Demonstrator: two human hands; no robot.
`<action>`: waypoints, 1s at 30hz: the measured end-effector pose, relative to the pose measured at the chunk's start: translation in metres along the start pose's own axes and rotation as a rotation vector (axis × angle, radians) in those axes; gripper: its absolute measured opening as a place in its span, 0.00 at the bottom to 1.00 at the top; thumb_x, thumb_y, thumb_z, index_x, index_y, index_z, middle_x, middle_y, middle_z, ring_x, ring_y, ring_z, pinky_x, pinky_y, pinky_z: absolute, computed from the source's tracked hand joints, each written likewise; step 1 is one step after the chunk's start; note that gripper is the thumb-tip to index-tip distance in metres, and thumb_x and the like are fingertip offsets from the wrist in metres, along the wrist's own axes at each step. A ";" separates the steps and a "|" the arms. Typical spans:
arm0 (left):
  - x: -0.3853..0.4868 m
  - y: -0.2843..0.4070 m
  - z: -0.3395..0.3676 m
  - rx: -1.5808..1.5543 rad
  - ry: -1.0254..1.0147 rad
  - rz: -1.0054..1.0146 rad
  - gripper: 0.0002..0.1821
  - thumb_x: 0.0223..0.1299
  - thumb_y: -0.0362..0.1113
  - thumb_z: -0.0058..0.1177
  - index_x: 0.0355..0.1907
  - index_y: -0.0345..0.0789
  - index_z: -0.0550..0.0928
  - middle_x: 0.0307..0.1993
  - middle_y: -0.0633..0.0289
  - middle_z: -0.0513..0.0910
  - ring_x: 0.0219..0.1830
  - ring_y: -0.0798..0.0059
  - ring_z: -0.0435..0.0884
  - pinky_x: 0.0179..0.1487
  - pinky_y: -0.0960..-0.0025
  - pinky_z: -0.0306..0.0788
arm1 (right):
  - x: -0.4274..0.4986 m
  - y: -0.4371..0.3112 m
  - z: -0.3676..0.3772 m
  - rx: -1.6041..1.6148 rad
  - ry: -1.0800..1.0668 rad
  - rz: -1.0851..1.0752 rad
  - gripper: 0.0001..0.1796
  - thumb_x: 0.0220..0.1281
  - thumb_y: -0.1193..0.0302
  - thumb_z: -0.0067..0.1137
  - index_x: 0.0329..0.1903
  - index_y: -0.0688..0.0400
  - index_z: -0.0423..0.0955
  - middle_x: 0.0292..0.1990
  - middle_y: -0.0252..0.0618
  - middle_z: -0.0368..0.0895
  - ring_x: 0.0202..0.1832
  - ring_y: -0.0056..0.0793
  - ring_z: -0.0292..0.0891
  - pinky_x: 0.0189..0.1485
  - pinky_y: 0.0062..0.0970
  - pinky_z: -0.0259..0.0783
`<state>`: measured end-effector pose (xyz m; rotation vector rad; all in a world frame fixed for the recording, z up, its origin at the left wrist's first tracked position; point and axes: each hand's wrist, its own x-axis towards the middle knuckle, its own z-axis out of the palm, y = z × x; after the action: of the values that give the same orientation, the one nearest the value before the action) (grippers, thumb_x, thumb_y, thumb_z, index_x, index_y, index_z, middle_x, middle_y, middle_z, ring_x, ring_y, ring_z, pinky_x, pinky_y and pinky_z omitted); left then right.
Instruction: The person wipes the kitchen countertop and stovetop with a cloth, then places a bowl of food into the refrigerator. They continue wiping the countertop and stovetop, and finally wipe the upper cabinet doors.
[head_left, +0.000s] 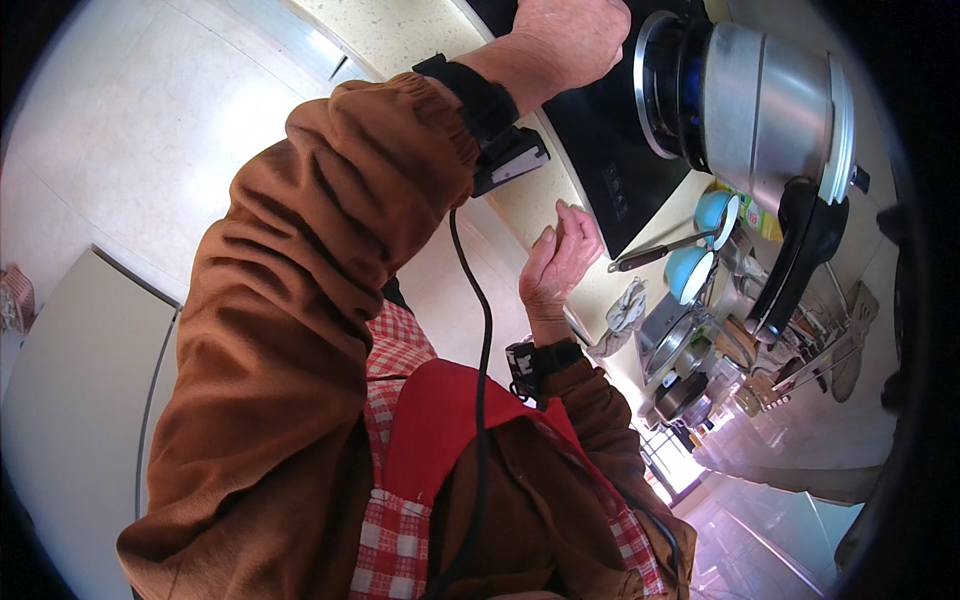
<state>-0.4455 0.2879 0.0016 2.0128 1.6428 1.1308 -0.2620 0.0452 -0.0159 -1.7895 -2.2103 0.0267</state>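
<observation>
My left hand (574, 41) is at the top edge, over the black glass cooktop (622, 150); its fingers are curled, and whether they hold anything is hidden. My right hand (562, 259) is beside the pale counter edge, fingers apart and slightly bent, with nothing in it. To the right of my left hand, a metal pressure cooker (754, 105) with a black long handle (787, 262) stands on a burner with a blue glow at its base. Two blue bowls (688, 274) and a dark-handled utensil (645, 257) are on the counter near my right hand.
A crumpled grey cloth (626, 307) lies at the counter edge. Beyond it are pans (681, 394), spatulas (862, 307) and other kitchenware. A black cable (484, 322) hangs before my red-checked apron. A pale cabinet or appliance (82, 360) stands at the left.
</observation>
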 end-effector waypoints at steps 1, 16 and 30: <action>0.000 0.001 -0.002 0.008 -0.002 -0.006 0.09 0.60 0.40 0.61 0.36 0.36 0.84 0.35 0.53 0.89 0.37 0.57 0.90 0.40 0.58 0.82 | 0.000 0.000 0.000 -0.004 -0.002 0.004 0.23 0.68 0.74 0.53 0.66 0.59 0.76 0.60 0.46 0.73 0.62 0.45 0.64 0.66 0.42 0.60; -0.083 0.025 -0.028 -0.049 -0.003 0.204 0.13 0.76 0.39 0.55 0.58 0.48 0.88 0.47 0.61 0.91 0.39 0.59 0.90 0.43 0.63 0.84 | -0.004 0.010 0.004 0.104 0.114 0.015 0.21 0.65 0.72 0.60 0.61 0.51 0.80 0.58 0.42 0.76 0.60 0.45 0.70 0.65 0.46 0.64; -0.194 0.243 0.046 -0.455 -0.377 0.463 0.18 0.65 0.31 0.64 0.57 0.33 0.86 0.53 0.51 0.86 0.56 0.53 0.84 0.60 0.57 0.79 | -0.135 0.119 -0.116 0.526 0.206 0.161 0.10 0.65 0.77 0.60 0.48 0.59 0.82 0.46 0.45 0.85 0.49 0.48 0.81 0.55 0.43 0.75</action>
<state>-0.2525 0.0467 0.0612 2.1637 0.6813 1.0534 -0.0962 -0.0772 0.0419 -1.5804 -1.7074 0.4007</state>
